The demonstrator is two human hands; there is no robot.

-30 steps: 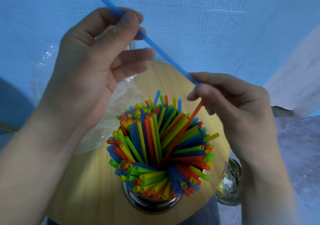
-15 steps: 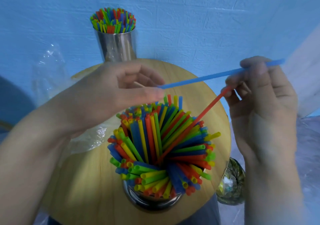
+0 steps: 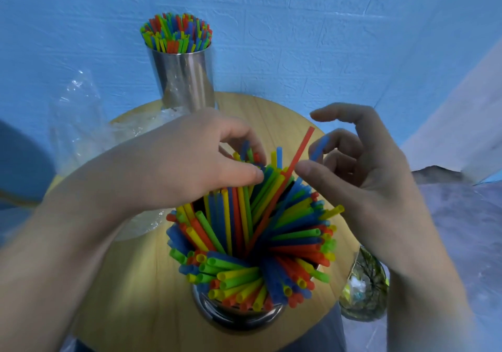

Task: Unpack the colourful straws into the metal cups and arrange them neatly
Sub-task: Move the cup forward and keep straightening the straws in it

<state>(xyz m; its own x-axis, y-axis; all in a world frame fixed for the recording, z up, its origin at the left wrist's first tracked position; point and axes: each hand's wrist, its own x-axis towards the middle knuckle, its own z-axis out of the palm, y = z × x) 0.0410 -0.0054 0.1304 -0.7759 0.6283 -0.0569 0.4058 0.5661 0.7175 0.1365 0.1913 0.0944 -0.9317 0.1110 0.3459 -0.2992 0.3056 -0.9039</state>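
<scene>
A metal cup stands at the near edge of the round wooden table, packed with colourful straws that fan outward. One red straw sticks up above the others. My left hand reaches over the cup, and its thumb and curled fingers hold the tops of several straws on the far side. My right hand hovers at the cup's right with the index finger raised. A blue straw sits between its thumb and middle finger. A second metal cup at the back holds upright straws.
Crumpled clear plastic wrapping lies on the table's left side, partly over the edge. A blue textured wall rises right behind the table. A shiny greenish bag or jar sits below the table's right edge.
The blue straw, held level between both hands before, now points down into the near cup. My left hand dropped onto the straw tops. My right hand moved in and loosened its fingers.
</scene>
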